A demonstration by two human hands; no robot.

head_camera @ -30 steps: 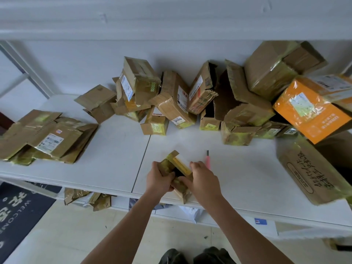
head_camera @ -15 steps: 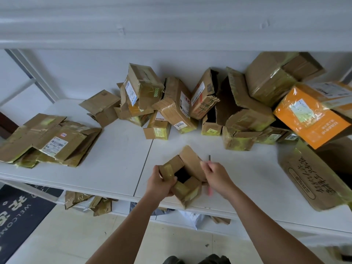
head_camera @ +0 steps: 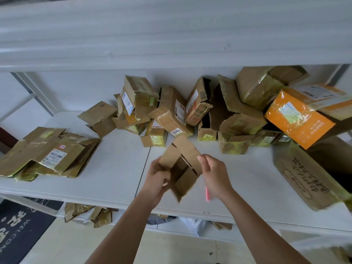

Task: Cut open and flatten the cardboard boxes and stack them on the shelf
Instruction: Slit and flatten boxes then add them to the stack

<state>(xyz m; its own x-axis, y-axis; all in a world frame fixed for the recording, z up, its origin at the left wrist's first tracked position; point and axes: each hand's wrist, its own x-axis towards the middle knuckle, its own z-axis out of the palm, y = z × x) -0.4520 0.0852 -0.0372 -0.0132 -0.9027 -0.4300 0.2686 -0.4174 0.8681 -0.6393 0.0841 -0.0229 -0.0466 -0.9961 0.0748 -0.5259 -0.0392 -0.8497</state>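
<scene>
I hold a small cardboard box (head_camera: 182,168) up over the near edge of the white shelf (head_camera: 118,162), between my two hands. My left hand (head_camera: 157,179) grips its left wall, fingers curled round the edge. My right hand (head_camera: 213,173) has its thumb and fingers pinched on the right flap, and a pink cutter (head_camera: 207,195) pokes down out of the same palm, so that hand has hold of both. The box is open at the top, its flaps standing up and spread, and I can see into its dark inside; it is tilted, with one lower corner pointing down toward me.

On the left of the shelf lies a stack of flattened boxes (head_camera: 47,153), taped and labelled, lying flat and well apart from my hands. At the far side, against the back wall, a pile of unopened and half-open boxes (head_camera: 171,111) leans one on another, running from the middle to the right. An orange box (head_camera: 299,121) sits tilted at the far right of that pile, and just nearer on the right a large brown box (head_camera: 304,176) with black printed characters lies on its side.

Below the shelf, on the near left, I see a dark doormat (head_camera: 21,227) with white letters, and some cardboard scraps (head_camera: 89,212) on a lower level.
</scene>
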